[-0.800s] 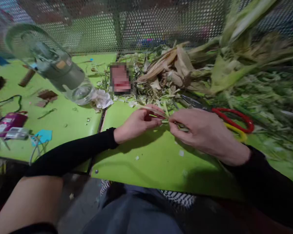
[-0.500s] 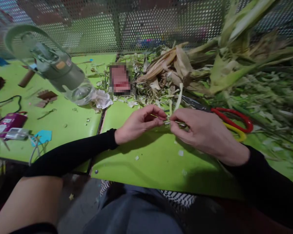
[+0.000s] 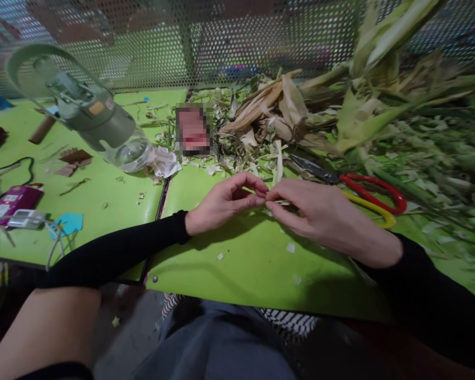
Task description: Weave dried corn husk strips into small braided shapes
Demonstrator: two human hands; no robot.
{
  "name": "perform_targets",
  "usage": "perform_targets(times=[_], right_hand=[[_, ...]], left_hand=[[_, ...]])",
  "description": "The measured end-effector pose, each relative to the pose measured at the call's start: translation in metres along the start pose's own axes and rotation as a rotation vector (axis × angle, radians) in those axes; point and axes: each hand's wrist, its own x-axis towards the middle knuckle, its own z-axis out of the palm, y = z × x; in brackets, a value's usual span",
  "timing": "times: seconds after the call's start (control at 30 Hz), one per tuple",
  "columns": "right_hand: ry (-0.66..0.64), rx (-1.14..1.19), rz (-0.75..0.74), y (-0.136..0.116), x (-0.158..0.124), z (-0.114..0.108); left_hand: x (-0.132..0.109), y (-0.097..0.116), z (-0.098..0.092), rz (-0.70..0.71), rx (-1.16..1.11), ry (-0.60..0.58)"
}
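My left hand (image 3: 225, 202) and my right hand (image 3: 320, 214) meet over the green table (image 3: 237, 264), fingertips pinched together on thin strips of pale corn husk (image 3: 277, 164). One strip stands up between the hands and the husk pile. Both arms wear black sleeves. Just behind my right hand lie scissors (image 3: 364, 192) with red and yellow handles.
A heap of dry and green corn husks (image 3: 301, 116) fills the back right. A clear bottle with a green lid (image 3: 91, 116) lies at the back left beside crumpled paper (image 3: 164, 161). A purple packet (image 3: 10, 203), blue tag (image 3: 69, 221) and cords sit far left. Perforated metal mesh (image 3: 221, 42) closes the back.
The husk strip has swung upright and shifted slightly left. My fingertips have closed tighter together on the strips; the hands stay in nearly the same place.
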Motion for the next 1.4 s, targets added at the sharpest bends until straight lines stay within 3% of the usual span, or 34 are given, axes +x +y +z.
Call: perform_targets(times=[0.17, 0.37, 0.6, 0.73, 0.93, 1.07, 1.23, 1.4], right_hand=[[0.083, 0.048, 0.117, -0.0001, 0.0014, 0.0016], [0.106, 0.090, 0.155, -0.0009, 0.0029, 0.0034], [0.176, 0.143, 0.186, -0.0038, 0.0028, 0.0075], [0.154, 0.167, 0.168, -0.0046, 0.0030, 0.0060], [0.322, 0.134, 0.066, -0.0004, 0.0043, 0.0025], [0.208, 0.180, 0.068, -0.0036, 0.0039, 0.0028], [0.314, 0.118, 0.110, -0.0046, 0.0033, 0.0030], [0.273, 0.193, 0.071, -0.0066, 0.0017, 0.0074]], left_hand=[[0.0017, 0.0001, 0.0005, -0.018, -0.134, -0.010], [0.0017, -0.0012, -0.0012, -0.054, -0.061, 0.081], [0.0001, 0.0002, 0.0020, -0.163, -0.068, 0.003], [-0.0012, 0.0020, 0.0037, -0.142, -0.043, -0.013], [0.0009, 0.0002, 0.0014, -0.106, -0.032, 0.040], [0.0004, 0.0015, 0.0020, -0.071, 0.017, 0.022], [-0.0004, 0.0034, 0.0022, -0.022, 0.032, 0.060], [-0.0011, 0.0016, 0.0027, 0.000, 0.035, 0.019]])
